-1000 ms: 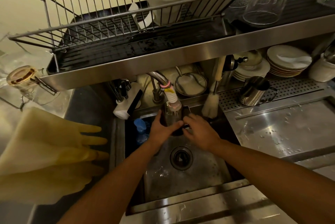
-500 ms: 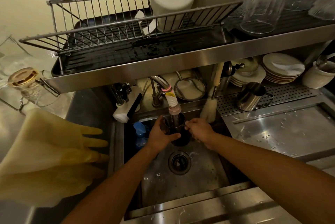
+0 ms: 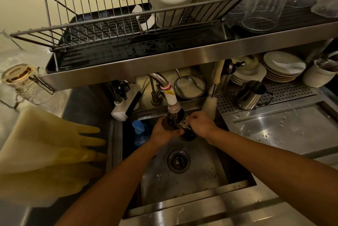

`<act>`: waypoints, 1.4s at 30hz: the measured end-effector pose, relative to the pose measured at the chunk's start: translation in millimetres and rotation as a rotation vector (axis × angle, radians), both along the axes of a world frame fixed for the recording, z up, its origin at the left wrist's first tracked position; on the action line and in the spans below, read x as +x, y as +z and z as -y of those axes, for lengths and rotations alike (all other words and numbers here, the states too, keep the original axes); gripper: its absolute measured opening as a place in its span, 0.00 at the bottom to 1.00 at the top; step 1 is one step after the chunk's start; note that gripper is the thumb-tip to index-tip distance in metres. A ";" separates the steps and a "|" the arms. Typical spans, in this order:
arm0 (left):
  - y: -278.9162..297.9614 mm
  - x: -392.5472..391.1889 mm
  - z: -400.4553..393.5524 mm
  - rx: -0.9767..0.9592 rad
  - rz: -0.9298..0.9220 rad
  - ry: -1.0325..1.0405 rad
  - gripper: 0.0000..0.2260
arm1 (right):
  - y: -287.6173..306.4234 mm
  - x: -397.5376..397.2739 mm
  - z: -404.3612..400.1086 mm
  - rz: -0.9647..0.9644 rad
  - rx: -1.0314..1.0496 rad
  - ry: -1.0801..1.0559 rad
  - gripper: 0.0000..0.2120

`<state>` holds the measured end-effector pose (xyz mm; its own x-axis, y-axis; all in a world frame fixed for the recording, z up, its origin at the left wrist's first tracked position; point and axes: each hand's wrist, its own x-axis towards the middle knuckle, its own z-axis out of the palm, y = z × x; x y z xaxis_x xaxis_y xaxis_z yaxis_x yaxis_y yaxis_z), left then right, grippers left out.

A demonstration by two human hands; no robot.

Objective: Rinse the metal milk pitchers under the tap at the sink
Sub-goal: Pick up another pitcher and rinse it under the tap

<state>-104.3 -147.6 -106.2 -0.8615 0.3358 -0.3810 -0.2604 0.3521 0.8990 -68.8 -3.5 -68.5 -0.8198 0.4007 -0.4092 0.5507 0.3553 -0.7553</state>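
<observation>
A small metal milk pitcher (image 3: 180, 125) sits right under the tap's white ribbed nozzle (image 3: 172, 104), above the steel sink (image 3: 182, 185). My left hand (image 3: 163, 130) wraps its left side, thumb across the front. My right hand (image 3: 201, 124) grips it from the right, at the rim or handle. The pitcher's lower half is dark and partly hidden by my fingers. A second metal pitcher (image 3: 251, 95) stands on the perforated drain board (image 3: 292, 91) to the right, untouched.
Yellow rubber gloves (image 3: 45, 145) lie on the counter at left. A bottle brush (image 3: 212, 97) leans behind the sink, near a strainer (image 3: 189, 86). Stacked saucers (image 3: 281, 69) sit back right. A dish rack shelf (image 3: 146, 61) overhangs the tap. A blue sponge (image 3: 139, 128) lies in the sink's left corner.
The pitcher has risen closer to the nozzle and tilted slightly, with both hands still on it. The view has shifted a little.
</observation>
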 end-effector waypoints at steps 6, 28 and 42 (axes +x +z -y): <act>1.2 0.8 -3.6 0.058 -0.036 0.083 0.35 | 2.5 -1.5 -0.1 -0.056 0.057 0.035 0.10; -4.9 5.9 -4.8 -0.003 -0.084 0.044 0.32 | 2.2 -6.9 -8.2 0.092 0.224 0.237 0.17; -0.7 11.8 -10.7 -0.008 0.000 0.015 0.33 | 16.8 -4.1 -22.4 0.091 0.316 0.295 0.20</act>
